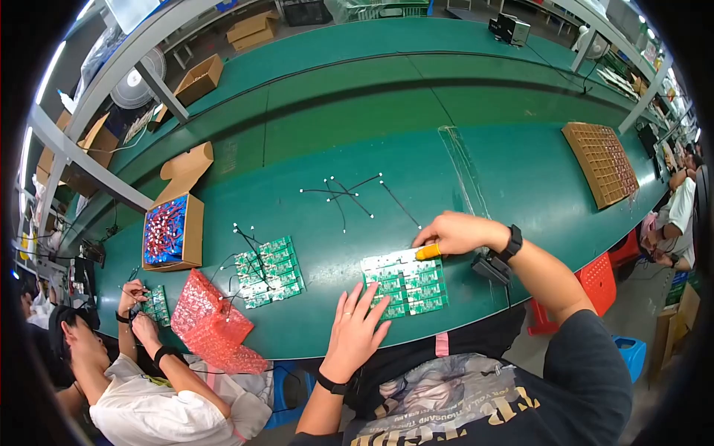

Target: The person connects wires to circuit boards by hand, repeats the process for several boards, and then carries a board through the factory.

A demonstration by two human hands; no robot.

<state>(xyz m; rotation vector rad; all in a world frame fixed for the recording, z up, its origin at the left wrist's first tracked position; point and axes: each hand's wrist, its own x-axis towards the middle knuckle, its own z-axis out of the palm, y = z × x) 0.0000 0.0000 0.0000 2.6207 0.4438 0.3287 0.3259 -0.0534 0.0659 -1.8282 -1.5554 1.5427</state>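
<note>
A green circuit board panel (pixel 425 291) lies on the bench in front of me, with a pale strip along its far edge. My left hand (pixel 355 327) rests on the panel's near left side, fingers spread, holding nothing. At the far right corner my right hand (pixel 462 232) is closed, its fingers on a short yellow object (pixel 428 252) at the panel's edge; what kind it is I cannot make out. Loose black cables (pixel 338 195) with white connectors lie beyond the panel. More black cables (pixel 256 260) lie across another board panel (pixel 285 250) to the left.
Red bubble wrap (pixel 208 320) and an open carton (pixel 195 234) of blue parts with red wires stand left. A co-worker (pixel 163 386) handles a small board there. A black device (pixel 491 269) sits by my right wrist. A divided cardboard tray (pixel 595 167) lies far right on the green bench (pixel 320 327).
</note>
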